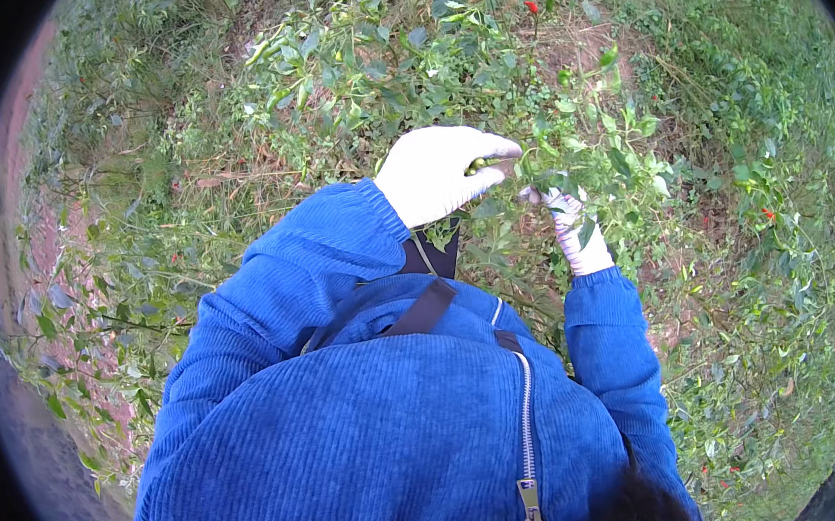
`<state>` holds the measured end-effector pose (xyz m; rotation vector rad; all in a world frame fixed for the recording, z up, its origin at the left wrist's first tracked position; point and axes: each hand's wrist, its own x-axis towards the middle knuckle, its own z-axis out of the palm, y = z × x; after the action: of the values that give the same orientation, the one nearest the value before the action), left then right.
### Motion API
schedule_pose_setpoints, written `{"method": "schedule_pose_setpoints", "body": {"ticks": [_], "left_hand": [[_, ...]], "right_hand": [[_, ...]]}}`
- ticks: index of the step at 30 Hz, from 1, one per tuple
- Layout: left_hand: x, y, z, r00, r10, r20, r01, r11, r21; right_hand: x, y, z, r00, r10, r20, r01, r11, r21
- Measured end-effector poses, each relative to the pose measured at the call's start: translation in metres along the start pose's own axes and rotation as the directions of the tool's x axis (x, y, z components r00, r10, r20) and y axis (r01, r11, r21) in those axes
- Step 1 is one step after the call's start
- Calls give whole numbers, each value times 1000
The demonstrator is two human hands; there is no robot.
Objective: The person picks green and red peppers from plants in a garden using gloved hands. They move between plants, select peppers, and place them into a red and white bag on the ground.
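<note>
My left hand (436,176), in a white glove, curls around several green chili peppers (478,166), whose ends show between the thumb and the forefinger. Its fingertips reach the left side of a leafy chili plant (606,148). Lower and to the right, my right hand (575,230), also gloved in white, is in among that plant's leaves. Foliage covers most of its fingers, so whether it grips a stem or a pepper cannot be made out.
More chili plants with green pods (281,96) stand ahead. A red chili (531,7) hangs at the top, another red chili (768,214) at the right. Weeds and dry grass (229,184) cover the ground between plants. A bare dirt strip (9,164) runs along the left.
</note>
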<state>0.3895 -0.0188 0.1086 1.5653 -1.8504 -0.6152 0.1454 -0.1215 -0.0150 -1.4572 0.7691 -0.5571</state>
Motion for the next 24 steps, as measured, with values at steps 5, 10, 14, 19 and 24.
{"method": "schedule_pose_setpoints", "body": {"ticks": [5, 10, 14, 19, 24], "left_hand": [[4, -4, 19, 983, 9, 184, -105, 850, 517], [1, -14, 27, 969, -91, 229, -4, 924, 382], [-2, -16, 27, 893, -386, 229, 409, 910, -61], [-17, -18, 14, 820, -547, 166, 567, 743, -355], [-32, -11, 6, 659, -525, 539, 567, -125, -814]], "right_hand": [[-9, -23, 15, 996, 91, 3, -91, 991, -97], [-8, -25, 11, 981, 191, -6, -187, 949, -255], [-4, -3, 6, 997, 66, 35, -50, 933, -357], [-2, 24, -8, 993, 118, 14, -105, 930, -353], [-2, 29, -19, 995, 15, 99, 34, 875, -482]]}}
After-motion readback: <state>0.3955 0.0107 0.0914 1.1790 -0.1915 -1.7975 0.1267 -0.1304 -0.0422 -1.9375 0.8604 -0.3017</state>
